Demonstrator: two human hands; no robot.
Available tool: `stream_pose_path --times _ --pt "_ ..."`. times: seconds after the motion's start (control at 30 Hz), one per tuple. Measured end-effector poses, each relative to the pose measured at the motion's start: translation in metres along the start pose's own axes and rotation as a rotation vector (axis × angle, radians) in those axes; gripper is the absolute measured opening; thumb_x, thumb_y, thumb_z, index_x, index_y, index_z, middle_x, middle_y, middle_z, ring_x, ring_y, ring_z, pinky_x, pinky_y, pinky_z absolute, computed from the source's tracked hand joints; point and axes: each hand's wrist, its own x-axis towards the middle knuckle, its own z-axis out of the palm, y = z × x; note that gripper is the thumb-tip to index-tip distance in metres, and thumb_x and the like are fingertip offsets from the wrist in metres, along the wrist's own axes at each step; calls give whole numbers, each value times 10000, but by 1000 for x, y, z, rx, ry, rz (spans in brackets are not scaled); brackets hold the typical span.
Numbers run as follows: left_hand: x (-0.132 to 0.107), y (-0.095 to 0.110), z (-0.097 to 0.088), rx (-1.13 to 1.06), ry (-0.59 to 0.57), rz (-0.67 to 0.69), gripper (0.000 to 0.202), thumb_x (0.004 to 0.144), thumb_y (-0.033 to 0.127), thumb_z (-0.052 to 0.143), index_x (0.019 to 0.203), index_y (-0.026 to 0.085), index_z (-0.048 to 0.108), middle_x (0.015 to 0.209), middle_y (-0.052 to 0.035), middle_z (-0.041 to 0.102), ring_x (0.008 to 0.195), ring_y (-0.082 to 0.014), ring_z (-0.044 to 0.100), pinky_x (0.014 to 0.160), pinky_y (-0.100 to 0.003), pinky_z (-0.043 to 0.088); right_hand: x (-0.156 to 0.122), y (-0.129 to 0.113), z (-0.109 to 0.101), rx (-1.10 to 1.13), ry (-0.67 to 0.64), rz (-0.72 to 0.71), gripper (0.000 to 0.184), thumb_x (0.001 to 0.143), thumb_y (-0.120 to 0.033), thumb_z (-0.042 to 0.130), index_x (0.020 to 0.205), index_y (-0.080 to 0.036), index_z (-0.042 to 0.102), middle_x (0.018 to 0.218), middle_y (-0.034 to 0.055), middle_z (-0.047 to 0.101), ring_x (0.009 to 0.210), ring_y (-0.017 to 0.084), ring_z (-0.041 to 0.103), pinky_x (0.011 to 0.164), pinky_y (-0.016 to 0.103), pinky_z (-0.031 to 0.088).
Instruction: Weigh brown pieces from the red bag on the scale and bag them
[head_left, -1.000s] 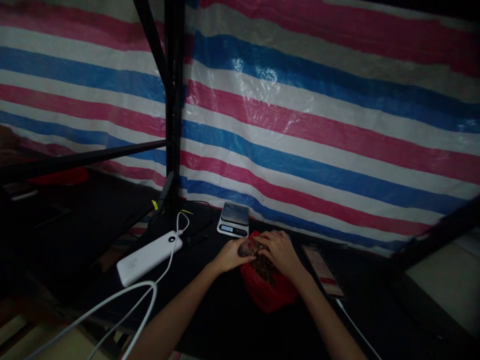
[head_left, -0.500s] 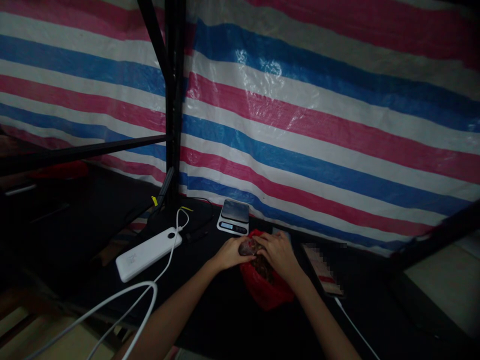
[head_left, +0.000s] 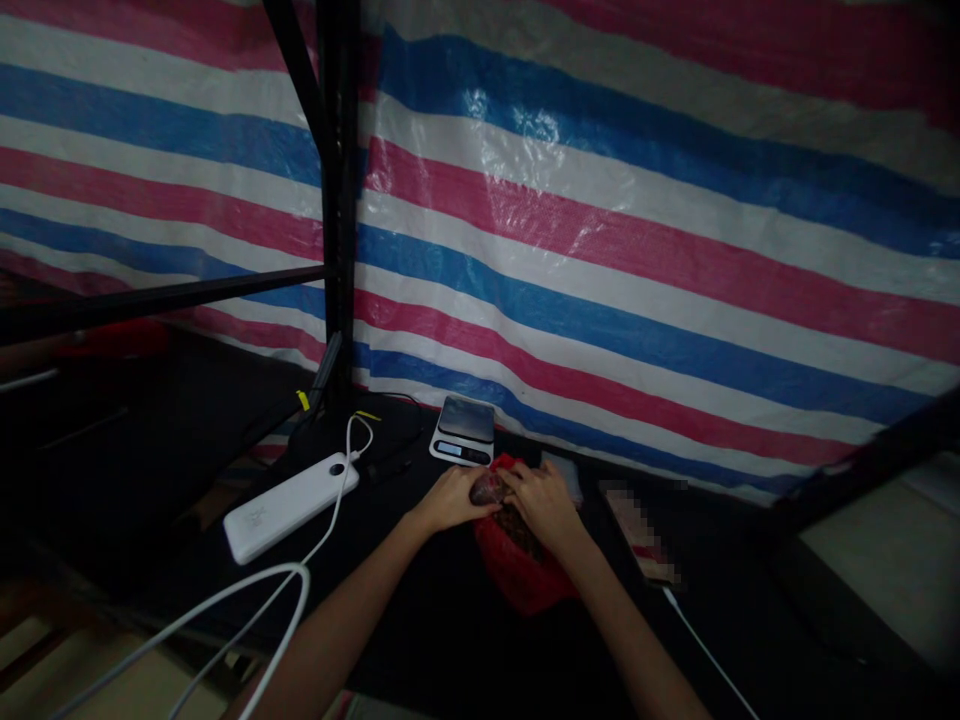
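My left hand (head_left: pixel 448 500) is closed around a small clear plastic bag (head_left: pixel 487 489) with dark reddish-brown contents, above the left rim of an open red plastic bag (head_left: pixel 529 585). Loose brown dried pieces (head_left: pixel 519 530) fill the red bag, too dim to name. Over its right side, my right hand (head_left: pixel 546 503) curls with fingertips at the small bag's edge. What those fingertips pinch, if anything, is hidden. Just behind the hands stands a white digital kitchen scale (head_left: pixel 463 430) with a lit display and a bare dark platform. A clear plastic packet (head_left: pixel 566 475) lies behind my right hand.
On the black tabletop (head_left: pixel 420 620), a white power bank (head_left: pixel 291 507) with a looping white cable (head_left: pixel 296 600) lies to the left. A phone (head_left: pixel 643 535) on a cable is to the right. Black metal posts (head_left: pixel 337 200) and striped plastic sheeting (head_left: pixel 600 210) stand behind.
The whole view has shifted slightly. Both hands keep their places at the small bag, with only slight finger movement. More of the clear packet behind my right hand shows now.
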Motion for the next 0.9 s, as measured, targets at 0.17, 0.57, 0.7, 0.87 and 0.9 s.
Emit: stream_pose_path --times 0.17,0.57,0.7,0.87,0.9 --pt "1 0 2 -5 16 -4 480 702 471 569 1081 180 520 990 -64 624 886 -213 577 795 -287 414 -2 0 4 -32 35 1 276 819 -221 494 1094 -221 517 962 71 602 804 192 557 729 335 275" --pt "0 1 3 -70 1 -17 510 706 475 560 1124 188 502 991 -70 623 899 -211 576 791 -287 418 -15 5 12 275 114 152 281 840 -276 458 1111 -265 527 1037 40 607 868 176 571 780 329 321" --pt "-1 1 4 -80 6 -28 479 705 474 559 1090 191 524 956 -62 630 873 -209 580 774 -284 422 -18 10 23 582 187 310 315 782 -363 516 1073 -254 568 1026 40 622 801 189 582 762 337 377" --pt "0 6 -2 -144 34 -23 444 712 470 555 1064 201 540 943 -43 637 841 -196 585 758 -277 425 -33 28 50 976 423 664 472 708 -453 557 1091 -179 563 931 65 650 551 132 537 599 283 437" --pt "1 4 -6 -185 52 -34 425 730 468 536 1062 202 540 946 -37 637 831 -185 587 751 -268 427 -39 32 57 1037 484 752 503 702 -460 554 1106 -159 551 898 69 655 535 129 531 567 272 435"
